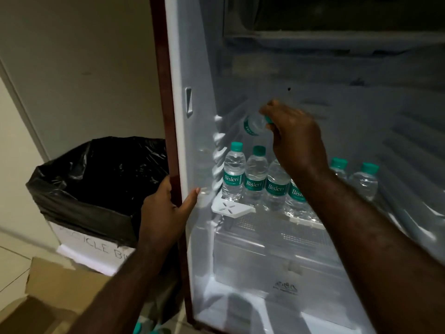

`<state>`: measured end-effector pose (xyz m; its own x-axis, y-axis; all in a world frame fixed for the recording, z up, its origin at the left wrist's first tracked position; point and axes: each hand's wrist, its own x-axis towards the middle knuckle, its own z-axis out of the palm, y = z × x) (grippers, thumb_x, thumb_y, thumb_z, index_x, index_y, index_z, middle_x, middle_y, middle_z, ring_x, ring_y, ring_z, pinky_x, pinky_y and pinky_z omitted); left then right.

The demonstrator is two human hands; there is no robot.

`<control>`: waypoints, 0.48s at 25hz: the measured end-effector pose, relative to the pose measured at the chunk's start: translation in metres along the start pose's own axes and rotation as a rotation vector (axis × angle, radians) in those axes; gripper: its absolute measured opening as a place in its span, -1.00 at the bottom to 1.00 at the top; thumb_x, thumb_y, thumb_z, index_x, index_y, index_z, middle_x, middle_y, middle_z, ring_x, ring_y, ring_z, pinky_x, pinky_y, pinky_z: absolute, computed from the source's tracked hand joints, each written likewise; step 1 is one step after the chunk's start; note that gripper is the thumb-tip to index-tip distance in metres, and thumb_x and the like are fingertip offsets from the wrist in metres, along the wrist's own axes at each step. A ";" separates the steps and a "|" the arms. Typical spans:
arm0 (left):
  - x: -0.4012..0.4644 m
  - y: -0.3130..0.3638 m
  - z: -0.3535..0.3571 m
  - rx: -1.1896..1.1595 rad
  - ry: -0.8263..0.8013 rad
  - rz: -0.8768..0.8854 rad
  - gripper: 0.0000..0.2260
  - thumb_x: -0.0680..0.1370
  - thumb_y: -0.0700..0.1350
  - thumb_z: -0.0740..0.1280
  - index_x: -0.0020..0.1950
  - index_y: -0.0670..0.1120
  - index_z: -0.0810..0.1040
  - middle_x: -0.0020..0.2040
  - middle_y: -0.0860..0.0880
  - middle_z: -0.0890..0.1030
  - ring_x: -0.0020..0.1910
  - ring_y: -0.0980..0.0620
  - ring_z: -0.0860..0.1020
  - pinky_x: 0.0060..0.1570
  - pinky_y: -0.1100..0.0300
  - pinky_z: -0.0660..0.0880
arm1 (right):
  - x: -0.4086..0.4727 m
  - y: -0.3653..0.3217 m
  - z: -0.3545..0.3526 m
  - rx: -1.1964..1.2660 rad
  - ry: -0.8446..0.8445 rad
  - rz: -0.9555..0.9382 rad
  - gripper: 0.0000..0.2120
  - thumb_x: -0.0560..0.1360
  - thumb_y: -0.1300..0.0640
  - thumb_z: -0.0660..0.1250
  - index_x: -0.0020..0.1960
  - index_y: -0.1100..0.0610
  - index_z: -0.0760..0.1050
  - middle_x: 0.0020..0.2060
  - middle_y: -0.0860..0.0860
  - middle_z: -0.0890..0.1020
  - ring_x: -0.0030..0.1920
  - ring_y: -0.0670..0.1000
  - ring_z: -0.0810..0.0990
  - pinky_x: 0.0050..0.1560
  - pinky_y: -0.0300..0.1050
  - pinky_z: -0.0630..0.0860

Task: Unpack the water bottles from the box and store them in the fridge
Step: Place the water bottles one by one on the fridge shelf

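Head view looks into the open fridge (183, 131). Right hand (296, 138) is inside, above the shelf, fingers pinched round the green cap end of a water bottle (252, 124); bottle is tilted, base pointing left twd the fridge's left wall, clear of the others. Below it, a row of upright bottles (255, 179) w/ green caps and teal labels stands on the shelf (243, 210), touching side by side; two more sit farther right. Left hand (166, 208) grips the fridge's left front edge, thumb on the white inner face, fingers wrapped round the outside. Left of the fridge: a black-lined bin (96, 179), and a cardboard box (55, 285) on the floor at lower left.
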<state>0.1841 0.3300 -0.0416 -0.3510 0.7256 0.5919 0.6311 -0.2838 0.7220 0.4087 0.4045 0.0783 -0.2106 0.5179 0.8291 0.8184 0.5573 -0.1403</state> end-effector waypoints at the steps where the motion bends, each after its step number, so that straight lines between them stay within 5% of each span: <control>1: 0.000 0.002 -0.001 -0.010 -0.007 -0.011 -0.45 0.38 0.28 0.31 0.24 -0.03 0.51 -0.02 0.20 0.57 -0.25 0.39 0.54 -0.24 0.51 0.45 | 0.011 0.007 0.010 0.012 -0.045 0.004 -0.50 0.36 0.47 0.35 0.22 0.10 0.53 0.16 0.06 0.62 0.08 0.16 0.59 0.08 0.06 0.55; 3: -0.002 0.006 -0.002 -0.014 -0.028 -0.041 -0.46 0.38 0.25 0.32 0.25 -0.03 0.50 0.01 0.21 0.56 -0.20 0.40 0.54 -0.16 0.42 0.51 | 0.032 0.020 0.027 0.012 -0.142 0.033 -0.49 0.39 0.44 0.31 0.24 0.03 0.50 0.13 0.03 0.62 0.08 0.12 0.59 0.06 0.03 0.55; 7: -0.003 0.009 -0.003 -0.041 -0.015 -0.019 -0.64 0.37 0.15 0.38 0.13 0.08 0.52 -0.12 0.38 0.53 -0.20 0.54 0.51 -0.22 0.65 0.37 | 0.075 0.045 0.060 -0.076 -0.404 0.178 -0.54 0.49 0.30 0.26 0.31 -0.09 0.44 0.28 0.07 0.50 0.24 0.12 0.50 0.22 -0.05 0.46; 12: 0.003 0.008 -0.005 0.028 -0.037 -0.054 -0.59 0.30 0.15 0.41 0.09 0.03 0.60 -0.36 0.38 0.49 -0.31 0.64 0.42 -0.26 0.73 0.25 | 0.101 0.058 0.085 -0.151 -0.624 0.143 -0.66 0.48 0.23 0.38 0.21 -0.04 0.53 0.27 0.07 0.48 0.24 0.12 0.48 0.24 -0.05 0.42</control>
<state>0.1842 0.3270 -0.0322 -0.3595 0.7626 0.5379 0.6309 -0.2262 0.7422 0.3894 0.5435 0.1078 -0.3273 0.8847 0.3319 0.9177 0.3813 -0.1113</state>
